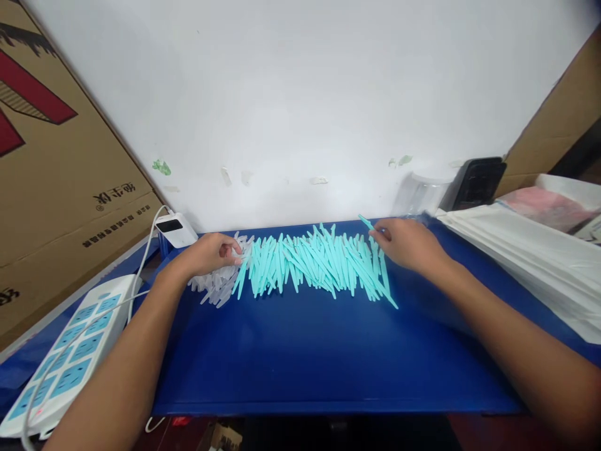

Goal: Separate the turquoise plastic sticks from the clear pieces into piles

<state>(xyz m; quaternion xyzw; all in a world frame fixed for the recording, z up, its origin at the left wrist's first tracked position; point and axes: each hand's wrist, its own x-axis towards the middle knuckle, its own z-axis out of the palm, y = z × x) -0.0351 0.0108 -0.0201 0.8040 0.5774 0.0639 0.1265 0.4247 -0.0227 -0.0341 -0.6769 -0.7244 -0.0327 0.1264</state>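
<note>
Stretches 2 forearms inward from the lower corners. Curls the left hand over the translucent sticks, fingers bent, at the border with the teal sticks; cannot tell about anything gripped there. Pinches 1 teal stick between the thumb and fingers of the right hand, upper tip poking past the fingertips toward the wall.

Spreads all the sticks in 1 uneven row along the back of the blue tabletop, close to the wall. Offers a broad stretch of blue between row and near edge. Narrows at the left beside a white power strip and a small white device; at the right, beside layered white material.

Hides the teal stick's lower part behind the right fingers. Overlaps too densely for counting. Cuts off both forearms at the picture's border.
</note>
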